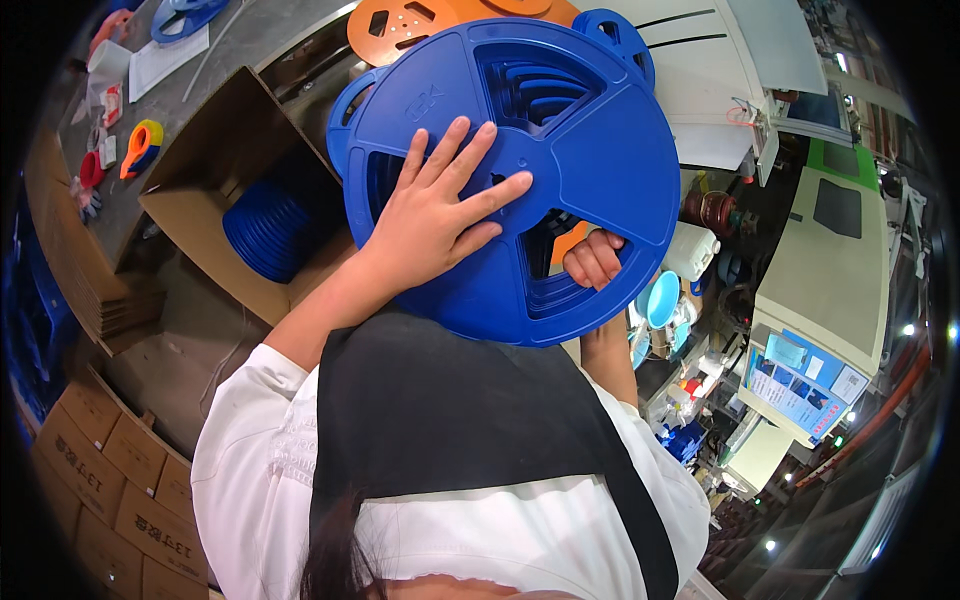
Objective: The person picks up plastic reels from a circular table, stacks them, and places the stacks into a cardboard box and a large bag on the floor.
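A large blue plastic reel [615, 157] stands in front of my chest, its broad face towards me. Through its windows show several more blue layers, apparently a stack of like reels. My left hand [450, 206] lies on the face near the hub, fingers spread, back of the hand up. In the lower right window, the curled fingers of my right hand [594, 259] grip the reel's rim; the rest of that hand is hidden behind it. Smaller blue round plastic parts [611, 37] and an orange disc [394, 30] show beyond the reel's upper edge.
At left, an open cardboard box [217, 217] holds a row of blue discs [270, 231]. A grey table [225, 45] bears a tape dispenser [141, 148] and paper. Stacked cartons [97, 450] stand lower left. A beige machine [817, 247] and light-blue basins [663, 300] are at right.
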### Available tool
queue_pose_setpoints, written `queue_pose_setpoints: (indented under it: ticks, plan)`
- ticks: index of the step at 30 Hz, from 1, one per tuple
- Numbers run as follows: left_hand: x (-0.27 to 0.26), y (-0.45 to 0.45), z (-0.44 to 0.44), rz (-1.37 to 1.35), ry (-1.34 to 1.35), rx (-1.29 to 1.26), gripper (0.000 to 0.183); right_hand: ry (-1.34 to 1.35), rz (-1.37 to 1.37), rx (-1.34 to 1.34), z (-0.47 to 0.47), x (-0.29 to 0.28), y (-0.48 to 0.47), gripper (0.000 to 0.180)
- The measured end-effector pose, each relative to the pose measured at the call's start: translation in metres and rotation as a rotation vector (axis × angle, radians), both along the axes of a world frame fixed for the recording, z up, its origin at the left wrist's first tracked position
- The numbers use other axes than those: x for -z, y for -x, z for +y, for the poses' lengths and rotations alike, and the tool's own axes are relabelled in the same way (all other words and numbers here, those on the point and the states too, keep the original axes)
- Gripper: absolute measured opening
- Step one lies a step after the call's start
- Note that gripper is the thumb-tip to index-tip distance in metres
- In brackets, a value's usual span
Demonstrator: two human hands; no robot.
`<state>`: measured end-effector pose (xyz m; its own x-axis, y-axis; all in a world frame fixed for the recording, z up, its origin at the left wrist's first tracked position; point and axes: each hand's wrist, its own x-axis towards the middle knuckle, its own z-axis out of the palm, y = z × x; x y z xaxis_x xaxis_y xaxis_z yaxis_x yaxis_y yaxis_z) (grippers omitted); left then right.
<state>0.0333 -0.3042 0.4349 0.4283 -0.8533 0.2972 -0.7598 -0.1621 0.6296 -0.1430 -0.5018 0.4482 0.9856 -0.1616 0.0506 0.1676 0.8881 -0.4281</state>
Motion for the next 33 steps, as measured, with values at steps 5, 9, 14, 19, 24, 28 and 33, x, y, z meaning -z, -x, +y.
queue_pose_setpoints:
  ticks: [5, 9, 14, 19, 24, 28, 33]
  plan:
    - [0.062, -0.010, 0.030, 0.276, -0.071, -0.475, 0.080, -0.002, 0.067, 0.065, 0.006, -0.003, 0.009, 0.038]
    - [0.097, -0.001, 0.024, 1.481, 0.238, -0.384, 0.080, 0.128, 0.236, 0.251, 0.022, -0.010, 0.010, 0.046]
    - [0.143, -0.012, 0.023, 1.496, 0.425, -0.633, 0.070, 0.318, 0.747, 0.444, 0.026, -0.033, 0.000, 0.045]
    - [0.220, -0.070, 0.036, 1.207, 0.495, -0.966, 0.066, 0.155, 0.777, 0.623, -0.004, -0.017, 0.042, 0.033]
    - [0.312, -0.118, 0.008, 0.797, 0.030, -0.985, 0.074, 0.087, 0.724, 0.675, -0.010, -0.015, 0.071, 0.032]
    - [0.401, -0.138, 0.022, 0.571, -0.092, -0.882, 0.074, 0.072, 0.706, 0.701, -0.016, -0.014, 0.073, 0.033]
    - [0.380, -0.123, 0.004, 0.632, -0.216, -0.862, 0.073, 0.141, 0.497, 0.683, -0.010, -0.011, 0.081, 0.033]
